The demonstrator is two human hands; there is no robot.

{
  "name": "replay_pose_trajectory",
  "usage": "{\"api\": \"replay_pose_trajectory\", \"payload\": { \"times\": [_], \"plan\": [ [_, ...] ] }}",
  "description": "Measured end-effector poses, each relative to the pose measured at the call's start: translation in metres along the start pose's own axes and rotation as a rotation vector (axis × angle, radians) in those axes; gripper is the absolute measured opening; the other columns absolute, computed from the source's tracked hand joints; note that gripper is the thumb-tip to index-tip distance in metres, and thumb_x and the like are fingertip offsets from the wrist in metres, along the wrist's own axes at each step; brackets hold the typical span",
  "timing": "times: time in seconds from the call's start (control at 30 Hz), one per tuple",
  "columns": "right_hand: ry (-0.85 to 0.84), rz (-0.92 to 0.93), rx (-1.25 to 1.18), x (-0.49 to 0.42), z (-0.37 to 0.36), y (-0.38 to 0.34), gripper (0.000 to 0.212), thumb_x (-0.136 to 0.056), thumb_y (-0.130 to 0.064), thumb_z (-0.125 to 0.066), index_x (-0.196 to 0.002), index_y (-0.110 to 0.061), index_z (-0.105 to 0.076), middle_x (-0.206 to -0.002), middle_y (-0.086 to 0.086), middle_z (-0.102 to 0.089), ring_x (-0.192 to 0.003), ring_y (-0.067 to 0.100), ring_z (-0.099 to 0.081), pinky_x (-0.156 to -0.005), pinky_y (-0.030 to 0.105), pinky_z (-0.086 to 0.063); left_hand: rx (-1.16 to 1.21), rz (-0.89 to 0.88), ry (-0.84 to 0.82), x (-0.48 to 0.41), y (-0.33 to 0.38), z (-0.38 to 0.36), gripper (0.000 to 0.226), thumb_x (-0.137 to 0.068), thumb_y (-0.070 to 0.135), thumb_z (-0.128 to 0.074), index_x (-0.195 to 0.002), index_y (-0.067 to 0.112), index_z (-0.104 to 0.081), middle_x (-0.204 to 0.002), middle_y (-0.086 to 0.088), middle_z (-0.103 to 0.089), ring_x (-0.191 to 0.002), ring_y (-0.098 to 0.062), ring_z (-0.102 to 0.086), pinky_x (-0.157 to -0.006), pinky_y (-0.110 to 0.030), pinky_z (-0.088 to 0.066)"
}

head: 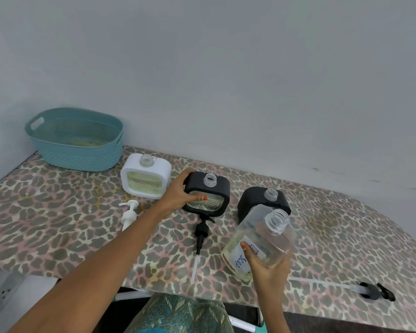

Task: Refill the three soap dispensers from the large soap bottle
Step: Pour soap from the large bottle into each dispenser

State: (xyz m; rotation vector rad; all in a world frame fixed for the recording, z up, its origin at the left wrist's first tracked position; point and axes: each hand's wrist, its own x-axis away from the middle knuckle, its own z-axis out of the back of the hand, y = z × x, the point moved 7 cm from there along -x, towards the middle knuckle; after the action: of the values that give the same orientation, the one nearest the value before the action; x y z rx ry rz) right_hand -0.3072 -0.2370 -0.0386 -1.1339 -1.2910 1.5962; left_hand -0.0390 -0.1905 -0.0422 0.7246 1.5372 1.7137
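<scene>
Gripping nearly empty soap bottle point(262, 239), middle dispenser point(220, 189)

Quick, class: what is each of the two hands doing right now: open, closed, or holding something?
Left hand: grips the middle black dispenser.
Right hand: holds the large soap bottle, which is tilted and uncapped.

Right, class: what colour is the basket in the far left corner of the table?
Teal, a blue-green. The basket shows best in the head view.
</scene>
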Motion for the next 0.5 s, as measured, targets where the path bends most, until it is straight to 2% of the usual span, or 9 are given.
{"api": "replay_pose_trajectory", "payload": {
  "times": [0.1, 0.17, 0.23, 0.33, 0.43, 0.5],
  "plan": [
    [-0.016, 0.029, 0.000, 0.000, 0.000, -0.002, 0.070, -0.061, -0.008, -0.082, -0.114, -0.033, -0.043, -0.112, 0.000, -0.059, -0.102, 0.006, -0.059, -0.082, 0.021, -0.051, 0.004, 0.008, 0.002, 0.002, 0.000, -0.001, 0.062, -0.067, 0.004, -0.079, -0.115, 0.022, -0.044, -0.103, 0.012, -0.055, -0.102, -0.012, -0.054, -0.070, -0.006, -0.047],
    [-0.021, 0.050, 0.003, 0.000, 0.000, -0.005, 0.074, -0.059, -0.015, -0.084, -0.121, -0.021, -0.044, -0.115, 0.005, -0.058, -0.106, 0.012, -0.059, -0.083, 0.018, -0.051, -0.001, 0.018, 0.000, 0.002, 0.000, -0.002, 0.065, -0.067, 0.006, -0.079, -0.120, 0.020, -0.044, -0.110, 0.005, -0.055, -0.110, -0.018, -0.054, -0.078, -0.013, -0.047],
    [-0.022, 0.067, -0.007, 0.000, -0.001, -0.009, 0.075, -0.061, -0.005, -0.081, -0.124, -0.015, -0.042, -0.113, 0.004, -0.058, -0.104, 0.010, -0.059, -0.079, 0.010, -0.050, -0.062, 0.034, 0.009, 0.004, 0.003, -0.001, 0.074, -0.068, 0.009, -0.079, -0.130, 0.017, -0.039, -0.124, -0.002, -0.049, -0.117, -0.018, -0.049, -0.089, -0.022, -0.043],
    [-0.045, 0.085, -0.026, 0.001, -0.003, -0.015, 0.073, -0.063, 0.005, -0.077, -0.120, -0.021, -0.040, -0.111, -0.008, -0.055, -0.095, -0.010, -0.058, -0.073, 0.003, -0.046, -0.227, 0.007, 0.012, 0.007, 0.017, 0.000, 0.088, -0.068, 0.017, -0.080, -0.140, 0.016, -0.028, -0.141, -0.005, -0.035, -0.123, -0.012, -0.036, -0.099, -0.022, -0.030],
    [-0.047, 0.097, -0.022, 0.002, -0.003, -0.017, 0.075, -0.059, -0.007, -0.084, -0.115, -0.033, -0.041, -0.113, -0.009, -0.055, -0.100, -0.005, -0.057, -0.078, 0.006, -0.047, -0.327, -0.117, 0.032, 0.014, 0.044, -0.004, 0.086, -0.068, 0.021, -0.080, -0.139, 0.020, -0.030, -0.142, -0.002, -0.032, -0.131, -0.016, -0.029, -0.103, -0.024, -0.023],
    [-0.046, 0.096, -0.027, 0.002, -0.003, -0.017, 0.073, -0.059, -0.010, -0.084, -0.112, -0.036, -0.041, -0.112, -0.009, -0.056, -0.104, 0.003, -0.057, -0.079, 0.008, -0.049, -0.295, -0.205, 0.064, 0.017, 0.064, -0.008, 0.076, -0.069, 0.021, -0.079, -0.133, 0.024, -0.037, -0.137, 0.001, -0.038, -0.129, -0.015, -0.032, -0.106, -0.027, -0.026]
  ]
}}
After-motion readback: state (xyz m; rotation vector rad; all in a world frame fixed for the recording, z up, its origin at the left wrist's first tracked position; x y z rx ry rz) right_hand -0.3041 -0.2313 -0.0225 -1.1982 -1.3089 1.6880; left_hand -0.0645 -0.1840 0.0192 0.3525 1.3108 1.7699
